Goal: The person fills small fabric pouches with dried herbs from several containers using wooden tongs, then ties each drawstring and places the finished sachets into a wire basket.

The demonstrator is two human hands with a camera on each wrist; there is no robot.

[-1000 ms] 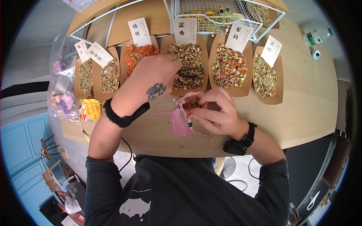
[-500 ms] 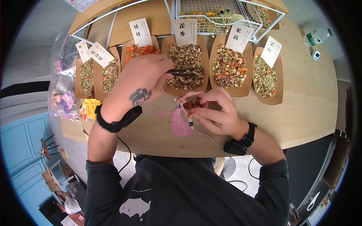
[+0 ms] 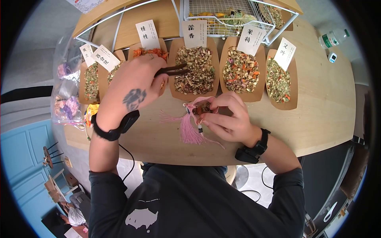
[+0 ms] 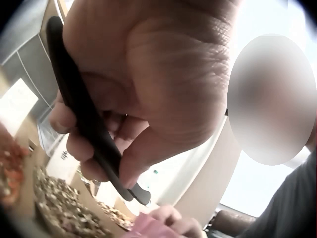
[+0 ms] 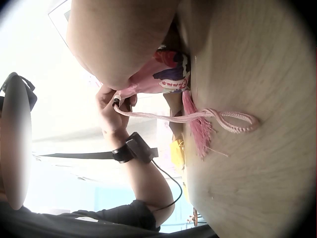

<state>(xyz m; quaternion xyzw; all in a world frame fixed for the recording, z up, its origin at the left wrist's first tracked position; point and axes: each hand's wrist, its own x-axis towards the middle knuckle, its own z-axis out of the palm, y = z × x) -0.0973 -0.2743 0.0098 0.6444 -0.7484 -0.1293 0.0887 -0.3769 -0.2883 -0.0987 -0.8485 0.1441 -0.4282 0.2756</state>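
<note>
My left hand [image 3: 137,77] grips dark tweezers [image 3: 174,70], whose tips point right over the left part of a brown paper tray [image 3: 191,96] of chopped dried herbs. In the left wrist view, fingers and thumb wrap the black tweezers [image 4: 84,104]. Under that hand lies a tray of orange shreds [image 3: 152,52], partly covered. Near the table's front, my right hand [image 3: 234,121] pinches the rim of a small pink pouch [image 3: 197,102], its mouth spread with brown-red bits inside. A pink tassel [image 3: 190,129] and cord hang from the pouch, which shows a printed pattern in the right wrist view.
More herb trays with white cards stand to the right [image 3: 248,96] and left. Behind them is a white wire rack [image 3: 222,27]. A water bottle [image 3: 334,39] and small white device [image 3: 332,58] sit at the right. A clear bag [image 3: 65,107] and yellow pouch [image 3: 91,113] lie at the left.
My left hand has drawn back to the left, taking the tweezers from the middle of the herb tray to its left side. The right hand and pink pouch stay in place.
</note>
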